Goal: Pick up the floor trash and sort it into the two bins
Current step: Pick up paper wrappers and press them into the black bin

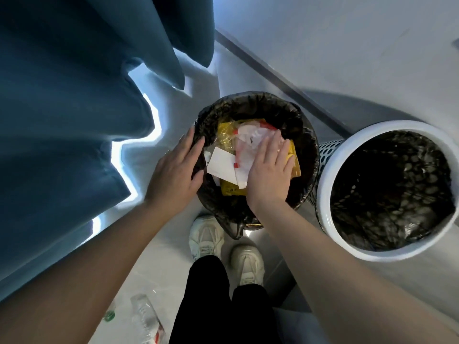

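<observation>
A bin lined with a black bag [250,103] stands on the floor ahead of me, filled with yellow wrappers, white paper [222,163] and clear plastic. My left hand [177,170] rests flat on the bin's left rim, fingers straight. My right hand [269,172] presses flat on the plastic and paper inside the bin. A second bin [367,140], white with a perforated wall and a dark liner, stands to the right and looks nearly empty. A crushed clear plastic bottle [146,319] lies on the floor at the lower left.
Blue curtains [74,108] hang at the left, close to the black-lined bin. A wall with a metal strip [285,80] runs behind both bins. My feet in white sneakers [206,237] stand just before the black-lined bin.
</observation>
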A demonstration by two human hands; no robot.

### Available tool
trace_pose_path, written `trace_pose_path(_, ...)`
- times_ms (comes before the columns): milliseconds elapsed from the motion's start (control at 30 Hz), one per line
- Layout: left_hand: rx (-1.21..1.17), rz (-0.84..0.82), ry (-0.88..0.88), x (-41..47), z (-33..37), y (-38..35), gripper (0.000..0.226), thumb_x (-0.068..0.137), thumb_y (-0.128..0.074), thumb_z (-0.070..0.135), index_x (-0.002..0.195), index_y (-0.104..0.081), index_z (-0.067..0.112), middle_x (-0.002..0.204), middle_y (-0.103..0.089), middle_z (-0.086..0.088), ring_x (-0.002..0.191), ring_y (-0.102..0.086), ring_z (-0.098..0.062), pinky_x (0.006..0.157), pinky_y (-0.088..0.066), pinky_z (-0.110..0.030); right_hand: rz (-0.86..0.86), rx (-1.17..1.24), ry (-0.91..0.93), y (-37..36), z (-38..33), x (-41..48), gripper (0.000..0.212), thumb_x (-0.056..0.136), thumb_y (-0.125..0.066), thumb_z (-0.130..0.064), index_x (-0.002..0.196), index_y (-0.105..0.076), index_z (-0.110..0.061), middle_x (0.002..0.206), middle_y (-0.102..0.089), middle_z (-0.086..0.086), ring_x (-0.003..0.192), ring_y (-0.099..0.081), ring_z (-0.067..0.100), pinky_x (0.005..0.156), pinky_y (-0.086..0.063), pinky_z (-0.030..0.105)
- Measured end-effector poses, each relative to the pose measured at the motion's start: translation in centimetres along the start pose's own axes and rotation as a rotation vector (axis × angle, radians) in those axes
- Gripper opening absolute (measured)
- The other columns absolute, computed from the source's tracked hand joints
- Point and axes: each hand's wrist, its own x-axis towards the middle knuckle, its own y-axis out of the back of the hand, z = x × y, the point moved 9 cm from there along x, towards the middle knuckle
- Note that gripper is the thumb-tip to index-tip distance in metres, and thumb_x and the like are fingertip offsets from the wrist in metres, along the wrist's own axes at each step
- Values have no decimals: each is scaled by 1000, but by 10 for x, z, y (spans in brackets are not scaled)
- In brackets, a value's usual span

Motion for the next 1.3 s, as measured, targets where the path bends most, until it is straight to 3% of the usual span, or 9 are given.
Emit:
trace_pose_path(167, 61, -44, -64, 2, -2, 1, 71, 93, -56, 30, 152, -20, 17, 162, -1, -3, 145, -22, -26, 109, -33, -49, -198, -83, 346, -38, -28, 2, 107, 87, -61, -12, 149, 24, -27, 153, 36, 12, 139, 29, 44, 118, -2, 57)
trace_pose_path(333, 88, -48, -94, 5, -7, -3, 73, 92, -56, 33, 152, -18, 17, 161, 1, -2, 144, -23, -26, 109, -31, -49, -459, -127, 337, -72, -25, 26, 102, 85, -59, -4, 152, 10, -39, 155, 34, 1, 140, 30, 42, 114, -7, 65)
trace_pose_path(433, 72, -60, -89, 5, -6, -3, 73, 93, -55, 35, 153, -17, 19, 161, 5, 0, 146, -18, -23, 112, -29, -48, -517, -91, 325, -74, -25, 32, 99, 86, -57, -4, 152, 8, -40, 156, 33, -1, 140, 30, 40, 114, -6, 66)
trace_pose_path(700, 46, -180, 42, -25, 22, 22, 83, 91, -54, 45, 153, -2, 28, 160, 16, -2, 148, 7, -23, 119, -13, -46, -312, -113, 401, 5, -2, -26, 79, 96, -47, -38, 152, 9, -41, 160, 21, 4, 146, 18, 39, 115, -7, 64)
trace_pose_path(1000, 127, -80, 332, -136, 64, 73, 86, 91, -47, 54, 153, 3, 22, 161, 12, -7, 148, 10, -27, 119, -8, -51, -112, -142, 464, 83, 0, -140, 75, 97, -37, -53, 153, 8, -33, 162, 14, 8, 147, 12, 37, 112, -7, 67)
trace_pose_path(1300, -40, -24, 640, -335, 67, 51, 79, 93, -45, 51, 154, -4, 22, 161, 8, -6, 149, 5, -27, 117, -10, -51, -197, -304, 652, 72, -56, -265, 73, 100, -29, -52, 151, 19, -31, 160, 22, 6, 147, 17, 35, 115, -5, 63)
